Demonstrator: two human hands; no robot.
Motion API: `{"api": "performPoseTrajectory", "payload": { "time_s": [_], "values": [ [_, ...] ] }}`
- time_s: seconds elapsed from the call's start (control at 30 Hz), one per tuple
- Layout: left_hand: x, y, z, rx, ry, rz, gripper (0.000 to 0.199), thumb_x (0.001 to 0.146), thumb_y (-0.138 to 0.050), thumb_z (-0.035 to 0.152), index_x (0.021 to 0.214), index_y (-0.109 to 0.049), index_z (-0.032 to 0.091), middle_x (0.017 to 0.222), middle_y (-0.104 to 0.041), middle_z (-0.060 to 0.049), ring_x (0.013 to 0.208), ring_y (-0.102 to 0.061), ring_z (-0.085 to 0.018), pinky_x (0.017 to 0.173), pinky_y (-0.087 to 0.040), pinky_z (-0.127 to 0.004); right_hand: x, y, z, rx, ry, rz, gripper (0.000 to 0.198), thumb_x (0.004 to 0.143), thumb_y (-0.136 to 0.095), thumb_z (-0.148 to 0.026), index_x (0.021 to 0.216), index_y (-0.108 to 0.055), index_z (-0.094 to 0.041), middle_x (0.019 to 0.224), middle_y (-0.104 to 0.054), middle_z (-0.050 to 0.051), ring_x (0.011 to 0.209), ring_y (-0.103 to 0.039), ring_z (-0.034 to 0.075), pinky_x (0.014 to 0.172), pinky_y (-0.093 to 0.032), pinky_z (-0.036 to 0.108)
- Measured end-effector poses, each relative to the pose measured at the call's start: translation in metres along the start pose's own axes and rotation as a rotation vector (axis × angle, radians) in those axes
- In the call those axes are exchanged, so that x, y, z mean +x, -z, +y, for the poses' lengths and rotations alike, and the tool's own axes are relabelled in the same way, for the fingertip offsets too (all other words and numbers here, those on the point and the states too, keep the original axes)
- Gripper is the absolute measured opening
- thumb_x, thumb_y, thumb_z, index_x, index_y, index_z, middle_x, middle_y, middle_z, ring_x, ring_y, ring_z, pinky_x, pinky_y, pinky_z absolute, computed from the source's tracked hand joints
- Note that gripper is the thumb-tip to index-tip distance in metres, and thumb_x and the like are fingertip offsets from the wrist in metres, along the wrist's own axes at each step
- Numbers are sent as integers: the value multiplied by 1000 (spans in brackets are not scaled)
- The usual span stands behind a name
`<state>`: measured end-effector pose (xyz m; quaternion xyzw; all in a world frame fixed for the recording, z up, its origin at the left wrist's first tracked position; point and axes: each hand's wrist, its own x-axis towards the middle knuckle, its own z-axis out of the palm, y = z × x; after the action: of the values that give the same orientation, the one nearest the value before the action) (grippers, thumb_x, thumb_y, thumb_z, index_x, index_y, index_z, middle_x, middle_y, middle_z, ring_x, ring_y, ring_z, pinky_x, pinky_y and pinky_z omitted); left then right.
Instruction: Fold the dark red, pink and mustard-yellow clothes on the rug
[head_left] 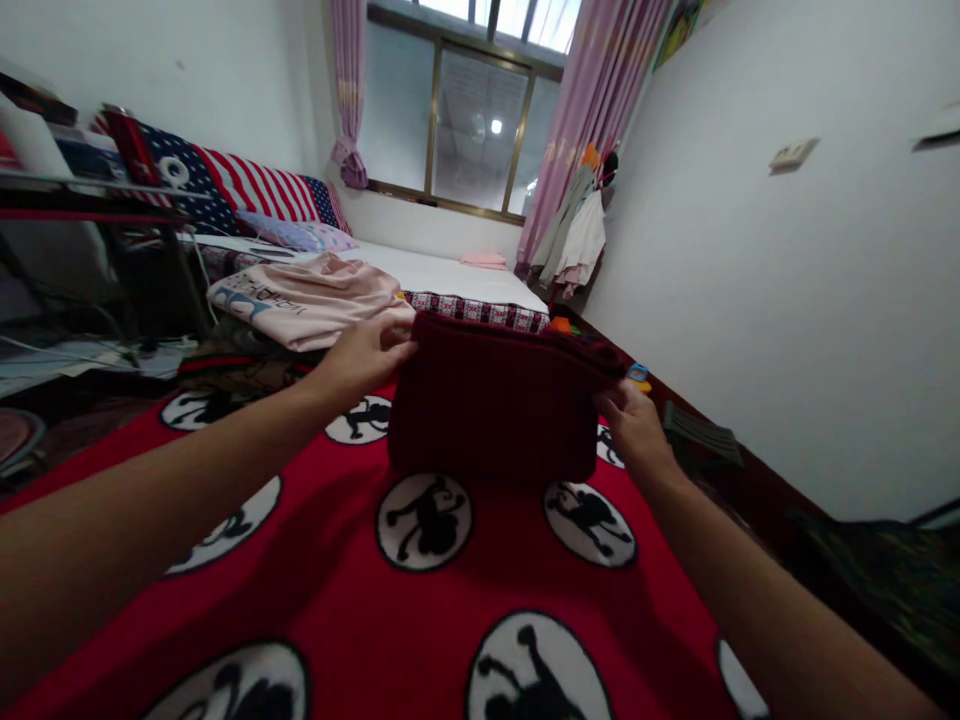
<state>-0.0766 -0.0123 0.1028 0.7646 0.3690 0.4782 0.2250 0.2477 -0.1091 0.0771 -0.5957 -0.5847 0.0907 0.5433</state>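
A dark maroon folded cloth (495,400), perhaps a garment, is held up on its edge between both hands. My left hand (375,350) pinches its upper left corner, thumb and fingers closed on the fabric. On the other side, my right hand (631,415) grips the right edge just below the top corner. The cloth's lower edge meets or hangs just over the red blanket (337,590), which is printed with black figures in white circles. A pale pink garment with lettering (315,295) lies in a heap beyond my left hand.
Other folded clothes (232,368) lie beneath the pink garment. Behind stands a bed with a white sheet (420,265) and a pillow (296,232). A cluttered desk (97,200) is at the left. Clothes hang (581,235) by the curtain, and a dark stool (701,435) stands at right.
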Motion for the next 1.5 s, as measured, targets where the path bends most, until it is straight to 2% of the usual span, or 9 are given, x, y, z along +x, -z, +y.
{"api": "performPoseTrajectory", "payload": {
  "time_s": [0.1, 0.23, 0.33, 0.5, 0.77, 0.93, 1.1, 1.27, 1.5],
  "values": [
    [32, -46, 2, 282, -133, 100, 53, 85, -59, 25, 136, -49, 15, 138, -53, -13, 132, -45, -26, 113, -32, -45, 22, -45, 15, -207, 100, 157, 54, 89, -49, -38, 137, -46, -13, 138, -54, 18, 127, -51, 29, 107, -37, 51],
    [-1, -112, -40, 479, -104, -318, 54, 89, -55, 48, 139, -49, 27, 150, -41, -10, 143, -30, -32, 114, -22, -57, -8, -94, 37, -583, 127, -232, 46, 97, -37, -36, 141, -46, -24, 150, -43, 10, 142, -31, 30, 112, -21, 62],
    [-28, -136, -69, 520, 32, -347, 56, 93, -44, 56, 142, -45, 29, 152, -38, -11, 143, -29, -32, 114, -19, -59, -26, -107, 48, -702, 37, -439, 46, 100, -29, -36, 143, -45, -25, 153, -38, 8, 144, -29, 30, 111, -23, 61],
    [-32, -135, -74, 511, 36, -294, 56, 93, -44, 57, 142, -47, 28, 151, -40, -11, 141, -32, -31, 114, -22, -55, -24, -105, 50, -656, -5, -362, 46, 100, -30, -40, 139, -50, -26, 149, -44, 5, 140, -36, 25, 113, -27, 53],
    [-26, -115, -93, 370, 274, 159, 49, 87, -60, 30, 131, -53, 9, 119, -63, -18, 113, -59, -30, 99, -46, -42, -16, -100, 79, -393, -54, 116, 45, 83, -53, -30, 122, -60, -9, 136, -52, 20, 126, -50, 27, 106, -40, 41],
    [-18, -111, -103, 298, 251, 140, 44, 80, -67, 23, 123, -60, 20, 103, -69, -9, 98, -64, -25, 89, -50, -37, 10, -98, 90, -524, -147, 55, 63, 75, -67, -32, 135, -54, -22, 118, -62, 13, 108, -59, 29, 96, -46, 45],
    [-9, -112, -115, 298, 166, 58, 41, 77, -67, 20, 118, -68, 24, 105, -65, -8, 95, -63, -22, 86, -52, -35, 25, -106, 92, -629, -122, 15, 34, 78, -65, -30, 111, -73, -29, 114, -62, 9, 101, -61, 26, 90, -49, 40],
    [0, -113, -124, 235, 110, -81, 38, 77, -57, 12, 110, -73, 24, 114, -66, -5, 103, -62, -22, 90, -51, -34, 24, -110, 88, -604, -66, 46, 32, 81, -58, -23, 109, -74, -23, 119, -62, 9, 105, -60, 27, 92, -48, 41],
    [-5, -106, -100, 195, -10, 310, 39, 74, -44, 2, 86, -76, 22, 96, -67, -3, 92, -63, -18, 90, -51, -31, 22, -110, 81, -378, 138, 211, 38, 85, -47, -20, 115, -69, -15, 122, -59, 13, 116, -54, 24, 104, -41, 37]
  ]
}}
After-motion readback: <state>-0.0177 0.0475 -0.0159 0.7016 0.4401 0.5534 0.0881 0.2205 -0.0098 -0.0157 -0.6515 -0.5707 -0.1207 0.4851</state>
